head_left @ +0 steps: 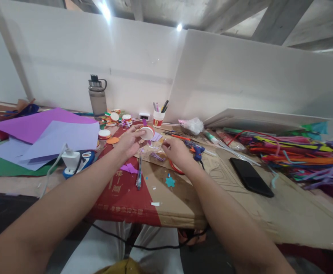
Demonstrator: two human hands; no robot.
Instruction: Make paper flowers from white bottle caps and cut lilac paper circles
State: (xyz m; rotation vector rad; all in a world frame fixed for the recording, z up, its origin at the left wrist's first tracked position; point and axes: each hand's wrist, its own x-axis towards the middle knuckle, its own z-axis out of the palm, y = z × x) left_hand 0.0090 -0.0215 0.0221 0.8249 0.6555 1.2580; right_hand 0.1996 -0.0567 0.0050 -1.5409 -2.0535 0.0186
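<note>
My left hand (133, 139) is closed around a round white disc (147, 133) with a red edge, held just above the cardboard. A purple strip (144, 122) sticks up from the disc's top. To its right, my right hand (177, 151) has its fingers pinched together; whatever may be between them is too small to make out. Below the hands lie purple paper scraps (129, 168), a pen (139, 173) and a teal flower-shaped cutout (170, 181). Just right of my right hand rests a blue glue gun (198, 152).
Purple and lilac paper sheets (60, 139) cover the left side beside a power strip (79, 163). Behind stand a water bottle (98, 97), more white discs (104, 134) and a cup of pens (158, 118). A phone (251, 177) and colourful pipe cleaners (295, 152) lie right.
</note>
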